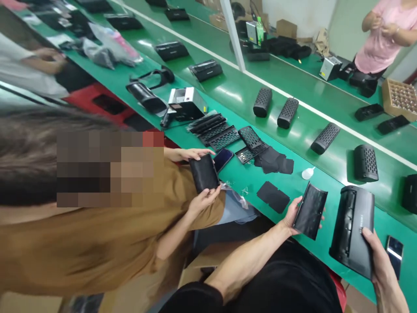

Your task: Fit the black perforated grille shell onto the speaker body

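1. Black curved panel (310, 211) is being held by the left hand (291, 214), fingers wrapped on its edge, above the green table (293, 130).
2. Black speaker housing (353, 230) is being gripped by the right hand (379, 256).
3. A co-worker's hands (203, 198) are holding another black panel (204, 173) nearby.

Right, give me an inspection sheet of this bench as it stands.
Surface: green bench, white stripe along it.
Job's things: curved black panel in left hand; black speaker shell under right hand.
Clutter: mesh grilles, flat black pads, finished speakers, small white bottle, phone.
Grips: both shut on their parts.
Cables: nothing seen.
Surroundings: co-worker in brown shirt holding a black piece; person in pink across the bench; cardboard boxes.
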A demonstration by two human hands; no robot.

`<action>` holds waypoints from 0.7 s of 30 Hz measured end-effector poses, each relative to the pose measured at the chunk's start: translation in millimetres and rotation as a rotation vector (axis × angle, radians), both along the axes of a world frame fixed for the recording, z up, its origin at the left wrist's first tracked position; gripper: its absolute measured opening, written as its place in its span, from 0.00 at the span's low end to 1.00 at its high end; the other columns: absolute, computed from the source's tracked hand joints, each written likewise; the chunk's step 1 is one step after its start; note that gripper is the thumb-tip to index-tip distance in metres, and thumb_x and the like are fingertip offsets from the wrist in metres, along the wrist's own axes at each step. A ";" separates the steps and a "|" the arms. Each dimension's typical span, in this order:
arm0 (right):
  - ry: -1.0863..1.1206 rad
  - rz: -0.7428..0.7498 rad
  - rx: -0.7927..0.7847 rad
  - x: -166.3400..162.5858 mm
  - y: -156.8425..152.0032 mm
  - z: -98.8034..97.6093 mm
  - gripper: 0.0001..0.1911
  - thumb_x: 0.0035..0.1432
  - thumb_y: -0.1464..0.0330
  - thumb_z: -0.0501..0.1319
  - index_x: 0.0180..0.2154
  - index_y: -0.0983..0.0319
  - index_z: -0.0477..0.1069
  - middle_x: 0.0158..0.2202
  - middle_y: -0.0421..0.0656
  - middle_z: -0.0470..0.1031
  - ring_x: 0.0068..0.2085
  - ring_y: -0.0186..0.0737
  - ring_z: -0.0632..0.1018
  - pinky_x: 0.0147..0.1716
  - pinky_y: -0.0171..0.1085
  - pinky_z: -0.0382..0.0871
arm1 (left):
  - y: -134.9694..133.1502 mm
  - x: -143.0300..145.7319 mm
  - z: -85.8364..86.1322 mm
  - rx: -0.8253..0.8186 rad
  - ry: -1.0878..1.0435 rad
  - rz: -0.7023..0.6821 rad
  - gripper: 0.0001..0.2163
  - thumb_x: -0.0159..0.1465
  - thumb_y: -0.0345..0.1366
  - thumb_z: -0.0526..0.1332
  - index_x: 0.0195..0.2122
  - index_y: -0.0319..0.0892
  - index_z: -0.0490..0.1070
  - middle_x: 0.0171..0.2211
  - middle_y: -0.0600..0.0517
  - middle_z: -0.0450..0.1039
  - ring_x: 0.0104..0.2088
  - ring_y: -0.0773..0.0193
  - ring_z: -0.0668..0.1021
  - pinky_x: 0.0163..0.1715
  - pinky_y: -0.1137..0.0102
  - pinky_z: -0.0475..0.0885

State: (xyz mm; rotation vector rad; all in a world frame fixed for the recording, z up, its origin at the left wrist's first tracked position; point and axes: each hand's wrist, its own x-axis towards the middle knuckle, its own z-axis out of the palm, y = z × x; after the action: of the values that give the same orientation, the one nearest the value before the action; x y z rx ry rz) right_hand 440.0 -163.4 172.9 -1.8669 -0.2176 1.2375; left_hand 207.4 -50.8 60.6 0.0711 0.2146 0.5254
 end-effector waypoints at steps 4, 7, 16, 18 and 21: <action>-0.347 0.215 0.123 -37.6 32.9 26.2 0.61 0.53 0.41 0.73 0.79 0.52 0.52 0.75 0.48 0.65 0.67 0.64 0.74 0.64 0.54 0.72 | -0.1 24.3 1.7 -0.096 -0.016 0.089 0.34 0.68 0.61 0.61 0.57 0.31 0.79 0.48 0.35 0.84 0.49 0.43 0.85 0.52 0.57 0.75; -0.480 0.351 0.078 -51.7 50.4 31.3 0.67 0.51 0.37 0.71 0.80 0.54 0.46 0.77 0.51 0.60 0.70 0.66 0.70 0.69 0.56 0.64 | 0.7 40.2 7.8 -0.176 -0.024 0.135 0.30 0.70 0.57 0.63 0.55 0.31 0.81 0.46 0.38 0.86 0.47 0.48 0.86 0.55 0.61 0.75; -0.700 0.485 0.016 -66.2 71.5 39.3 0.66 0.54 0.35 0.66 0.81 0.57 0.43 0.78 0.53 0.56 0.73 0.69 0.66 0.71 0.57 0.58 | 7.8 55.3 25.7 -0.182 0.000 0.139 0.28 0.72 0.56 0.62 0.50 0.30 0.82 0.37 0.41 0.86 0.37 0.54 0.86 0.48 0.66 0.77; -0.743 0.491 0.023 -72.4 74.7 40.8 0.66 0.55 0.35 0.65 0.81 0.58 0.43 0.79 0.54 0.55 0.74 0.69 0.65 0.72 0.58 0.57 | 9.9 55.1 31.5 -0.208 0.005 0.131 0.27 0.73 0.55 0.62 0.48 0.30 0.83 0.37 0.41 0.86 0.34 0.57 0.85 0.46 0.67 0.77; -0.761 0.489 0.009 -78.4 79.0 41.1 0.66 0.55 0.35 0.65 0.81 0.61 0.43 0.79 0.56 0.53 0.74 0.70 0.64 0.72 0.58 0.56 | 12.9 53.3 39.2 -0.232 0.029 0.128 0.26 0.74 0.54 0.60 0.46 0.32 0.83 0.36 0.42 0.86 0.31 0.60 0.83 0.44 0.68 0.78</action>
State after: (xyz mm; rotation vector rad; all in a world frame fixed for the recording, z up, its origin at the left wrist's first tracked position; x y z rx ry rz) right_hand 361.6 -84.3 214.0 -2.2786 -1.1378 0.7457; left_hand 260.7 -38.0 99.9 -0.1614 0.3089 0.6236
